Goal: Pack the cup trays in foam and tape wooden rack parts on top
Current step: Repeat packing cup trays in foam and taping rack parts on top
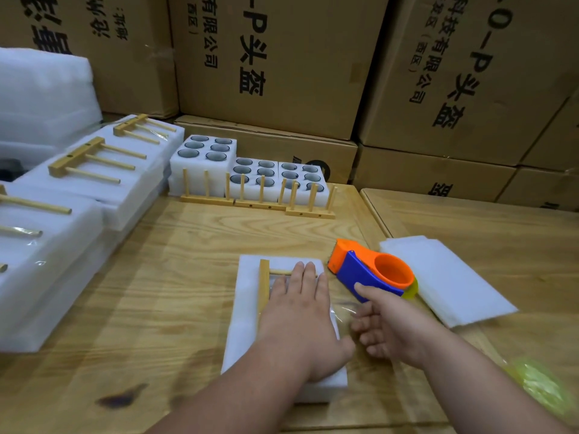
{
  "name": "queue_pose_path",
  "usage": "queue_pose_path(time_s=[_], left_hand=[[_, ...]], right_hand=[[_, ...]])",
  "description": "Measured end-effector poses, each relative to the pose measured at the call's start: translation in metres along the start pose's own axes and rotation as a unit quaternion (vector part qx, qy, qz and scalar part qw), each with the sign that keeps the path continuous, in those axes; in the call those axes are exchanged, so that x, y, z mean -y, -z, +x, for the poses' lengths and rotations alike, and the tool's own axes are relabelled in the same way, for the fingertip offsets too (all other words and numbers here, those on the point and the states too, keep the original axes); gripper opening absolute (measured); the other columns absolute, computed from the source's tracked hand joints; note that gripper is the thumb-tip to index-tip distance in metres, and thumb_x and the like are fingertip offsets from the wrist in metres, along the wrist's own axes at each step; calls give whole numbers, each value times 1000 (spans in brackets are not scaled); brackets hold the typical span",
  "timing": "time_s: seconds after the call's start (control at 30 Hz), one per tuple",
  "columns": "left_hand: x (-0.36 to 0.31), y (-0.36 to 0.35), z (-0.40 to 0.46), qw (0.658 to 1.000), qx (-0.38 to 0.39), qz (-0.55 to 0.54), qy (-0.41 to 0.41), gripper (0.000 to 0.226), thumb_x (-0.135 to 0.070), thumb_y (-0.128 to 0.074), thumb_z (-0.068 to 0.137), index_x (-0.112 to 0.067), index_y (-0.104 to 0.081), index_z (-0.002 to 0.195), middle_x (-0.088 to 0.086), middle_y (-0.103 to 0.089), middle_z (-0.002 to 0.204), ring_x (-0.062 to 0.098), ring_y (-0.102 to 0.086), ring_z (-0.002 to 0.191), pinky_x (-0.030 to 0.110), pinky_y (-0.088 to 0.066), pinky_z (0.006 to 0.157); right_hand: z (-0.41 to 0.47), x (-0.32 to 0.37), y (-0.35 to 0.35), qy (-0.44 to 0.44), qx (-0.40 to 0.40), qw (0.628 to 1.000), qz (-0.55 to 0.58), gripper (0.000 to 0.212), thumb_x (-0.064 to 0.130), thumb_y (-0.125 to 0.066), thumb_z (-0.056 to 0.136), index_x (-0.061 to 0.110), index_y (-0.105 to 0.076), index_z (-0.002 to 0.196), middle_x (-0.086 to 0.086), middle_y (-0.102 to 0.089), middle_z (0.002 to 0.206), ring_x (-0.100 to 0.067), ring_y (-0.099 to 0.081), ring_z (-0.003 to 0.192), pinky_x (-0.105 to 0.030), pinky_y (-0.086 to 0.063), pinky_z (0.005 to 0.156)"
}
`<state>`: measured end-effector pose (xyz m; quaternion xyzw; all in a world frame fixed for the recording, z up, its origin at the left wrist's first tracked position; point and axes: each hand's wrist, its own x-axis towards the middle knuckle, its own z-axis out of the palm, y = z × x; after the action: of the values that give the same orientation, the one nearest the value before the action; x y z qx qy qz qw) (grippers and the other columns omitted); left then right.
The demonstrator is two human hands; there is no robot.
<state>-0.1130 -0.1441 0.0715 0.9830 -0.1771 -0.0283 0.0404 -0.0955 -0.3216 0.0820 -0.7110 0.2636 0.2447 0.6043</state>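
Note:
A white foam-wrapped package (247, 308) lies on the wooden table in front of me, with a wooden rack part (264, 283) on top of it. My left hand (297, 317) presses flat on the rack part, fingers straight. Clear tape glints along the package's right edge. My right hand (394, 327) is just to the right, fingers loosely curled beside the package. Its thumb touches the blue body of the orange and blue tape dispenser (372, 270). Foam cup trays (203, 151) holding dark cups stand at the back.
Upright wooden racks (206, 200) stand in front of the cup trays. Taped foam packages (94, 183) lie stacked at the left. Loose foam sheets (448, 277) lie to the right of the dispenser. Cardboard boxes (282, 57) wall off the back. A blurred yellow object (539, 386) sits at the lower right.

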Motion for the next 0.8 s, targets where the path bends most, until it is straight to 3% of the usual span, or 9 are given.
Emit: queue_pose_path(time_s=[0.13,0.2,0.33,0.47,0.6,0.67,0.77,0.8], left_hand=[[0,0,0,1000,-1,2,-2,101,-69,-27,84,-14,10,161,11,20,167,26,24,153,51,4,124],[0,0,0,1000,1,4,-2,101,-70,-24,83,-14,10,161,11,20,167,26,24,153,51,3,124],[0,-1,1,1000,-4,-2,0,99,-70,-24,86,-14,7,161,11,18,168,26,23,154,51,4,124],[0,-2,0,1000,-9,-2,0,99,-67,-28,85,-15,7,161,11,18,168,25,24,153,50,5,124],[0,-1,0,1000,-9,-7,0,101,-63,-32,82,-15,6,162,12,19,168,25,24,153,49,6,124],[-1,0,-1,1000,-6,-6,1,102,-64,-33,81,-15,7,161,11,19,168,25,25,153,49,6,124],[0,2,0,1000,4,0,1,103,-65,-33,81,-15,8,161,12,19,168,25,25,153,50,6,124],[0,3,0,1000,7,1,1,103,-65,-33,81,-15,8,161,11,20,168,26,25,153,51,5,124]], right_hand=[[11,-7,-14,30,10,994,103,28,37,-68,93,10,-63,90,-8,-66,71,-21,-60,56,-32,-49,59],[16,-11,-20,57,5,992,110,21,28,-66,96,12,-61,83,-5,-61,66,-18,-56,54,-30,-47,56],[21,-20,-30,173,-63,983,2,30,26,-64,99,10,-58,74,-4,-53,53,-12,-49,45,-24,-42,43],[25,-23,-38,278,-164,931,-173,23,31,-68,95,14,-68,79,4,-69,64,-3,-59,55,-21,-44,54],[30,-26,-41,301,-171,913,-217,20,26,-67,95,23,-67,75,12,-69,65,1,-63,65,-12,-39,50],[33,-29,-40,314,-180,903,-230,20,26,-68,94,24,-66,74,8,-69,67,-4,-63,66,-14,-42,52],[33,-31,-37,326,-199,894,-235,14,31,-73,90,31,-59,88,8,-64,75,-3,-60,68,-14,-39,55],[33,-32,-36,330,-199,893,-233,21,32,-75,88,35,-55,95,9,-63,80,-3,-60,70,-13,-38,56]])
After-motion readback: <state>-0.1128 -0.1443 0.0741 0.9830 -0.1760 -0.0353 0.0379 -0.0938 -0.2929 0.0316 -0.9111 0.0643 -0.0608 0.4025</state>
